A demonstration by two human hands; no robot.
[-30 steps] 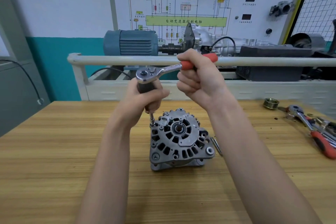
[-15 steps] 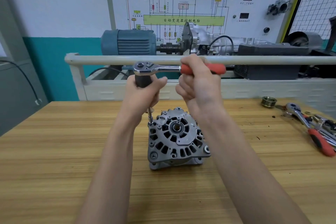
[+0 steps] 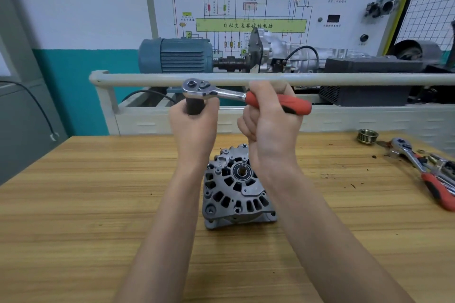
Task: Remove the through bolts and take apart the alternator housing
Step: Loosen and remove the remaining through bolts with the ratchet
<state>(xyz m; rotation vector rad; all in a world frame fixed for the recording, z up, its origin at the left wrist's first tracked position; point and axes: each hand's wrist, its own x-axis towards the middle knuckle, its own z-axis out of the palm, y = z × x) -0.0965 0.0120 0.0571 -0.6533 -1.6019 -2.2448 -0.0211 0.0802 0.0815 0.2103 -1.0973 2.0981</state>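
A grey cast alternator stands on the wooden bench, its vented end and shaft bearing facing up. Above it I hold a ratchet wrench with a chrome head and red handle. My left hand grips the black extension under the ratchet head. My right hand grips the red handle. The handle points right and slightly toward me. My left wrist hides the lower end of the extension and the bolt beneath it.
A second red-handled ratchet and several loose tools lie at the bench's right edge, with a grooved pulley behind them. A white rail crosses behind the bench, in front of a blue motor and a training board.
My right hand has swung the red handle clockwise, from pointing up-right to pointing right and toward me. The loose bolt seen beside the alternator a second ago is now hidden behind my right forearm.
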